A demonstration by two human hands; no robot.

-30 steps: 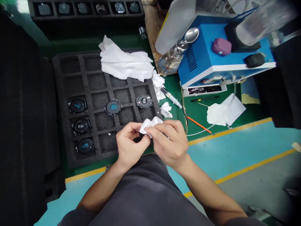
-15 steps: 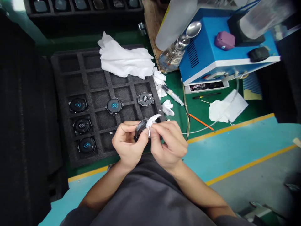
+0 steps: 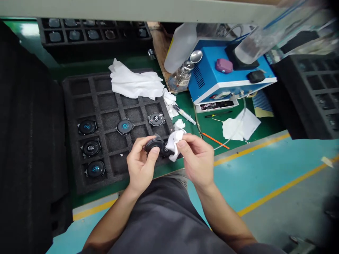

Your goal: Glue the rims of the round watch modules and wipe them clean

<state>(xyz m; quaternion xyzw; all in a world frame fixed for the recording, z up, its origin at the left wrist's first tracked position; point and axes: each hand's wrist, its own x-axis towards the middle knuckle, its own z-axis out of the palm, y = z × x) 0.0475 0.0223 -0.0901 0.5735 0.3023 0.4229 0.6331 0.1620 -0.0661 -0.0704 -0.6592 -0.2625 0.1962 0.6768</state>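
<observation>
A black round watch [image 3: 153,144] without a strap is pinched between the thumb and fingers of my left hand [image 3: 140,165]. My right hand [image 3: 200,160] grips a crumpled white wipe [image 3: 174,143] just to the right of the watch, apart from it. Beneath both hands lies a black foam tray [image 3: 79,185] divided into square pockets. Several more watches sit in it, among them a lit one [image 3: 125,126] resting across a divider and one [image 3: 156,119] at the right. Part of another dark watch [image 3: 166,151] shows behind the wipe.
White cloth [image 3: 136,84] covers the tray's back right pockets. Right of the tray are a syringe [image 3: 186,115], crumpled tissue [image 3: 179,124], an orange stick [image 3: 215,140] and a thin tube. Behind stand a glass pump bottle [image 3: 180,79] and a blue machine [image 3: 209,60]. Another foam tray [image 3: 92,44] is at the back.
My right hand has drawn the wipe away from the watch to the right. My left hand still holds the watch, now turned flatter. The whole view has shifted, showing more at the back.
</observation>
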